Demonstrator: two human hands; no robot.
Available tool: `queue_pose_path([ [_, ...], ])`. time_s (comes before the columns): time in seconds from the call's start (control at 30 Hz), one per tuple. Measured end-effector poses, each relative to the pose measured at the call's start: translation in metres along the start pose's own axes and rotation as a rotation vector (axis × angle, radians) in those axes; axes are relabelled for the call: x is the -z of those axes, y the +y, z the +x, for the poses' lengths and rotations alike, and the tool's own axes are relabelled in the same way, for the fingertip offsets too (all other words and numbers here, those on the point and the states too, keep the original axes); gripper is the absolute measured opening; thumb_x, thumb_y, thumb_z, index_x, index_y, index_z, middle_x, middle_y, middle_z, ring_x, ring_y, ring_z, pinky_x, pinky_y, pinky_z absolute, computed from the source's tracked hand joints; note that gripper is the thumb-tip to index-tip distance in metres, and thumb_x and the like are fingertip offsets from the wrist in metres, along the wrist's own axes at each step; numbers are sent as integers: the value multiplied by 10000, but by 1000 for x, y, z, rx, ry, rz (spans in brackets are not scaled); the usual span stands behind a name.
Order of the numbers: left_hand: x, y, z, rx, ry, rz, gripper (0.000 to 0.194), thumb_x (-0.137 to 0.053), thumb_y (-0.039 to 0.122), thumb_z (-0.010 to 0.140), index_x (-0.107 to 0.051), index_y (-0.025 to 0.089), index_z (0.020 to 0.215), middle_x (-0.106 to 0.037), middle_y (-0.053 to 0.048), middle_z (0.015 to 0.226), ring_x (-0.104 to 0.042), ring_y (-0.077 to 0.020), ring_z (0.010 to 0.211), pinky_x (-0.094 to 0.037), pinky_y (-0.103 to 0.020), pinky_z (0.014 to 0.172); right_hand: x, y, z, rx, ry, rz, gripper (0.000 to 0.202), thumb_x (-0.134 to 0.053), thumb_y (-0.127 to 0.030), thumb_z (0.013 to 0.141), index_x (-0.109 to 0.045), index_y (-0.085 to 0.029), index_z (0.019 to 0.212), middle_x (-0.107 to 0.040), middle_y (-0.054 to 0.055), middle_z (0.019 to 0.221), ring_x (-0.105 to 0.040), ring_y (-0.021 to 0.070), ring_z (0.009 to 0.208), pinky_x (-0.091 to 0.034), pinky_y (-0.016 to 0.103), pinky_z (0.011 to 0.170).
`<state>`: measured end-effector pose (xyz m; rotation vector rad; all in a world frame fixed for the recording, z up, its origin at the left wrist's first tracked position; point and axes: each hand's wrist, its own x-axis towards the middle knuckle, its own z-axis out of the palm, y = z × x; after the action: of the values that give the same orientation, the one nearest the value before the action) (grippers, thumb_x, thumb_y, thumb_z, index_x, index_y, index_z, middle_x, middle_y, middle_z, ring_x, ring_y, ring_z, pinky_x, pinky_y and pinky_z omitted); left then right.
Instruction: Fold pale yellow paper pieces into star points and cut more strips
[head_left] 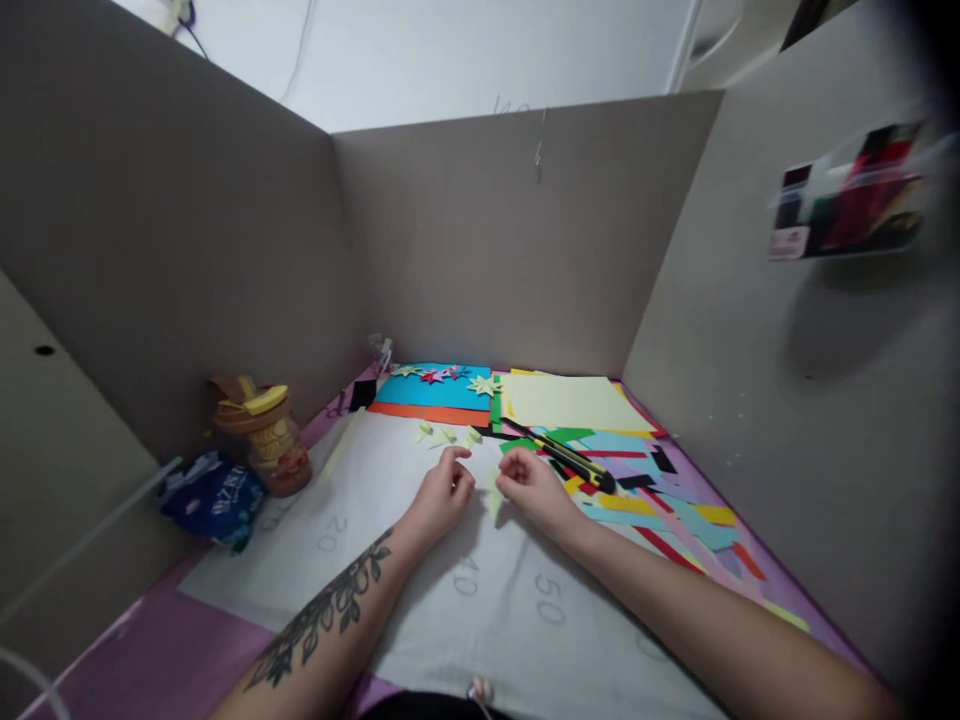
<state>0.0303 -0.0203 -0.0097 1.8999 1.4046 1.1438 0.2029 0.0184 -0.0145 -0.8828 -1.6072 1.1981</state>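
Note:
My right hand [531,488] is closed in a pinch on a pale yellow-green folded paper piece [494,502], which hangs from the fingertips over the white sheet [420,560]. My left hand [444,492] is just to the left, apart from that piece. Its fingers are loosely bent, with a gap between thumb and forefinger and nothing visible in it. Just beyond the hands lie small pale folded paper pieces [448,437]. Farther back, a pale paper star [484,386] and several coloured ones rest on blue paper [397,392].
A black-and-yellow utility knife [570,460] lies over coloured paper strips [637,505] on the right. Behind it is a stack of pale yellow sheets [577,402]. A brown cup [274,445] and a blue packet [214,495] stand at left. Grey panels [495,240] enclose the table.

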Motion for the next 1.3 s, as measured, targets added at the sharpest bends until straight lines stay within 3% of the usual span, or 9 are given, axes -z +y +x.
queue_pose_path([
  [0.1,16,1,-4,0,-53,84,256,-401,154,818,-489,181,1056,-604,6,713,-553,-142,656,-405,-238,622,3,1,1,-27,14,76,115,-570,-213,693,-466,-200,737,-482,-64,589,-484,98,505,-386,233,476],
  [0.23,53,-5,-8,-11,-106,329,243,-396,146,826,-601,190,949,-665,-61,904,-597,-182,823,-416,-268,727,-4,-5,8,-98,-3,80,104,-564,-234,684,-518,-190,766,-538,-42,612,-561,127,518,-443,258,494],
  [0.43,90,-23,-6,148,-224,623,231,-410,158,825,-637,178,860,-676,-89,873,-617,-218,814,-408,-284,694,-54,-12,72,64,9,-193,93,-556,-199,690,-636,-178,733,-633,0,701,-582,153,670,-463,298,645],
  [0.6,95,-33,7,140,-342,824,222,-387,113,828,-607,135,850,-635,-108,843,-617,-212,730,-418,-291,643,-114,9,144,-21,-33,-307,147,-545,-109,672,-662,-179,727,-665,8,732,-594,164,701,-456,298,662],
  [0.73,99,-43,24,160,-353,959,296,-363,59,828,-585,107,1018,-605,-149,998,-633,-201,747,-452,-286,644,-139,24,164,4,-111,-638,191,-540,-77,689,-681,-200,722,-672,24,737,-576,189,792,-422,294,696],
  [0.9,95,-62,37,199,-378,1031,571,-340,-2,796,-409,81,1357,-453,-263,1320,-669,-213,720,-494,-293,582,-144,16,164,73,-267,-1025,174,-535,-162,771,-706,-192,778,-665,79,831,-510,237,925,-369,337,779],
  [1.1,88,-72,39,320,-373,959,620,-345,-44,749,-461,105,1339,-511,-254,1277,-674,-206,682,-504,-273,557,-143,9,170,127,-435,-1162,147,-552,-172,778,-698,-178,794,-653,99,869,-483,250,935,-345,355,758],
  [1.2,89,-70,41,370,-420,920,584,-363,-20,773,-500,163,1310,-520,-209,1281,-675,-210,760,-505,-262,607,-142,16,169,279,-568,-1200,122,-561,-201,797,-670,-147,807,-643,107,835,-485,245,901,-353,359,735],
  [1.3,92,-68,42,377,-451,922,542,-358,11,804,-508,195,1291,-524,-177,1281,-673,-200,793,-495,-255,638,-141,20,165,384,-596,-1211,126,-543,-200,809,-650,-135,827,-633,106,834,-492,237,868,-364,357,725],
])
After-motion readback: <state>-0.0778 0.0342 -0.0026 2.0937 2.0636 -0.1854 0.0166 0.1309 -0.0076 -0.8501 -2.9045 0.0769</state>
